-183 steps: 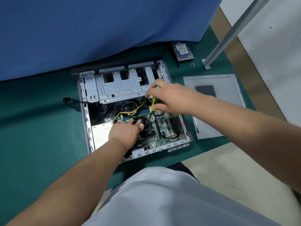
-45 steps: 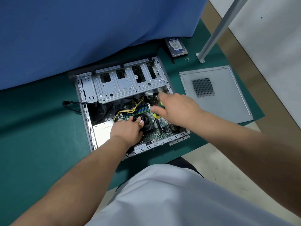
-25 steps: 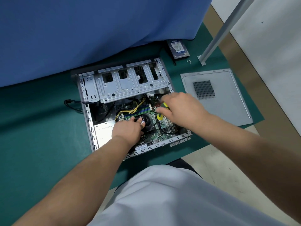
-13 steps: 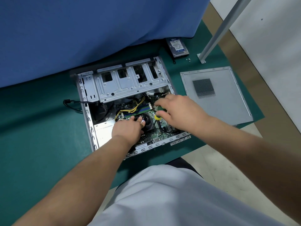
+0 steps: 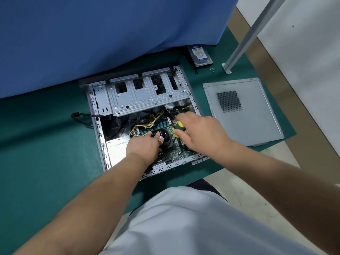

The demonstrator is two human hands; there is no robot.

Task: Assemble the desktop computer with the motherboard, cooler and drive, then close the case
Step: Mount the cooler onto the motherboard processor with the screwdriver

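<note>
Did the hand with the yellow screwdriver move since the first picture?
Yes. The right hand came down from the drive cage toward the motherboard.

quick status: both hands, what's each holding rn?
Left hand: rests on the CPU cooler, fingers curled at its edge.
Right hand: grips a yellow-and-black screwdriver over the motherboard.
</note>
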